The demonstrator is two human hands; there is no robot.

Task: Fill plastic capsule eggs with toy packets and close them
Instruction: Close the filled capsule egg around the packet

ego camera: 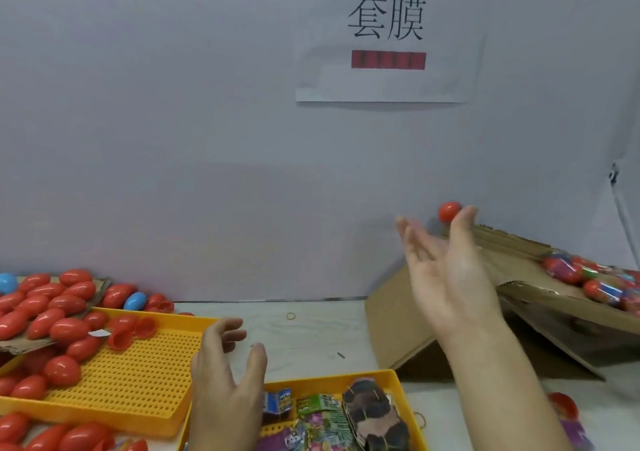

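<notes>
Toy packets (322, 416) lie in a bright heap in the yellow tray (394, 379) at the very bottom, the closest thing of all. The left hand (225, 378) hangs just over that tray's left end — fingers (228, 329) loosely spread, thumb apart, holding nothing. So the packets sit below and a little to the right of those fingers, very near, and I think this is the hand that should dip down for one. To the left is the dotted yellow tray (138, 374) with many red egg halves (62, 369) piled along its left side, their long ends mostly pointing up and to the right. A blue egg half (135, 301) peeks out behind them. The white surface (311, 333) in the middle has a small rubber band (291, 316) on it. Farther off, the right hand (446, 277) is lifted high, palm facing left, fingers (408, 239) straight and wide, empty. Just past its fingertips a closed red egg (449, 211) is in the air, not touching the hand — it looks like it is on its way to the cardboard box (415, 312) on the right. That box leans open, and filled eggs (568, 270) rest in it. So the right hand is well away from the packets and the left is much nearer. Farthest back is the gray wall with a paper sign (384, 45).
</notes>
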